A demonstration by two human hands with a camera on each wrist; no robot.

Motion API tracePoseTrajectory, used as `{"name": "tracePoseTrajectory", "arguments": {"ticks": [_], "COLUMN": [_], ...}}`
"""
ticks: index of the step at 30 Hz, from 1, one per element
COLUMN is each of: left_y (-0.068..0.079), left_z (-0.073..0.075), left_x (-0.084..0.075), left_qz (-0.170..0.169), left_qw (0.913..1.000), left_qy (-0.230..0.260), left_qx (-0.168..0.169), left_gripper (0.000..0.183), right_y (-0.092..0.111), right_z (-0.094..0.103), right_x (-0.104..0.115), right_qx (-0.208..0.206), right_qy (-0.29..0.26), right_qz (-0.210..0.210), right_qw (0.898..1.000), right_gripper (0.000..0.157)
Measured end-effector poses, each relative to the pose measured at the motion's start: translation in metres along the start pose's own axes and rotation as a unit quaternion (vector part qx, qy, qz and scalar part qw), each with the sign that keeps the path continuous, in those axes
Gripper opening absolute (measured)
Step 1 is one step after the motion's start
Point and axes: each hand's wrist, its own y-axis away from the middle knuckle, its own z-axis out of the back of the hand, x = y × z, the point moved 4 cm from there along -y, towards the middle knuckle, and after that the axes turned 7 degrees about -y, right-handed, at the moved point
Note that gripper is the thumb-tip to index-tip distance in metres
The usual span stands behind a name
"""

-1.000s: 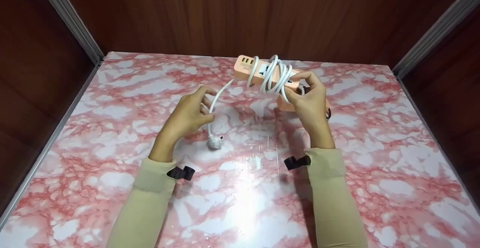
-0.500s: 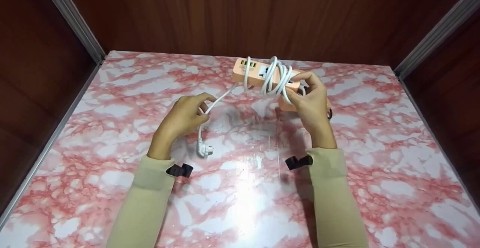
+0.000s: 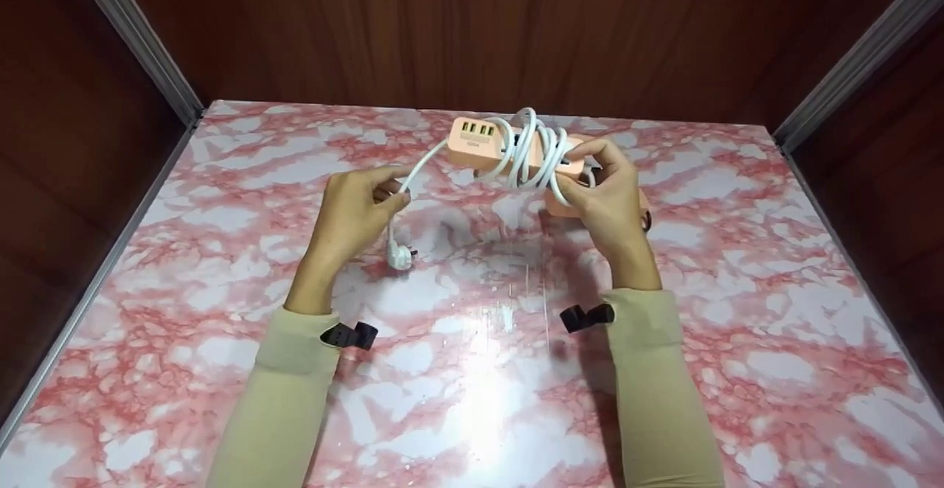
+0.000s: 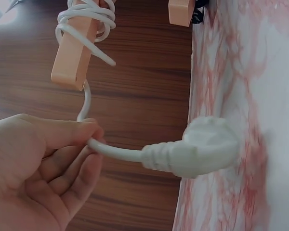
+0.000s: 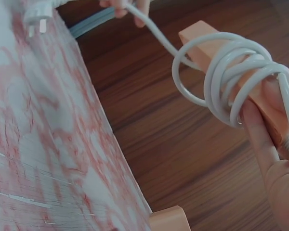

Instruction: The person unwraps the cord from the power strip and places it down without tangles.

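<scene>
An orange power strip (image 3: 472, 150) with USB ports at its left end is held up over the table. My right hand (image 3: 608, 197) grips its right end between thumb and fingers. White cord (image 5: 226, 72) is looped loosely several times round the strip's middle. From the strip's left end the cord runs to my left hand (image 3: 358, 204), which pinches it between thumb and forefinger. Just below that pinch dangles the white plug (image 4: 202, 149), its pins showing in the right wrist view.
Behind my right hand another orange object (image 3: 562, 206) with a dark loop at its side stands on the table, partly hidden. The pink and white marbled table (image 3: 457, 370) is bounded by a brown wood-grain panel (image 3: 472, 31) at the back and panels at both sides.
My left hand has shifted a little left and up with the cord, drawing it straighter; the plug moved along. The strip's left end swung slightly left. My right hand stayed nearly in place.
</scene>
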Motion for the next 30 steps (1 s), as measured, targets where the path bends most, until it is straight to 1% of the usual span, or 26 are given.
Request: {"name": "tracePoseTrajectory", "arguments": {"ticks": [7,10,12,16,18,22,27,30], "left_y": [-0.001,0.000,0.001,0.003,0.005,0.006,0.007,0.008], "left_z": [0.008,0.013,0.016,0.023,0.026,0.034,0.048,0.056], "left_x": [-0.007,-0.014,-0.018,-0.027,-0.031,-0.040,-0.050,-0.055], "left_qz": [-0.004,-0.016,-0.027,-0.050,-0.065,-0.108,-0.166,-0.201], "left_qw": [0.9967,0.9944,0.9933,0.9914,0.9910,0.9882,0.9795,0.9731], "left_qy": [0.031,0.034,0.033,0.029,0.023,0.001,-0.039,-0.052], "left_qx": [-0.075,-0.098,-0.107,-0.117,-0.115,-0.109,-0.107,-0.100], "left_gripper": [0.034,0.034,0.034,0.034,0.032,0.030,0.027,0.025], "right_y": [0.000,0.000,0.000,0.001,0.001,0.001,0.000,0.001], "right_z": [-0.001,-0.001,-0.001,-0.003,-0.003,-0.003,-0.002,-0.001], "right_x": [0.002,0.002,0.002,0.000,-0.001,0.000,0.001,0.002], "right_qx": [0.007,0.007,0.005,0.003,0.002,-0.001,-0.011,-0.017], "right_qy": [0.008,0.005,0.002,0.000,0.001,0.007,0.011,0.013], "right_qz": [0.005,0.007,0.007,0.001,0.000,0.000,0.002,0.007], "right_qw": [1.000,1.000,1.000,1.000,1.000,1.000,1.000,1.000], "right_gripper": [0.033,0.033,0.032,0.031,0.030,0.031,0.031,0.030]}}
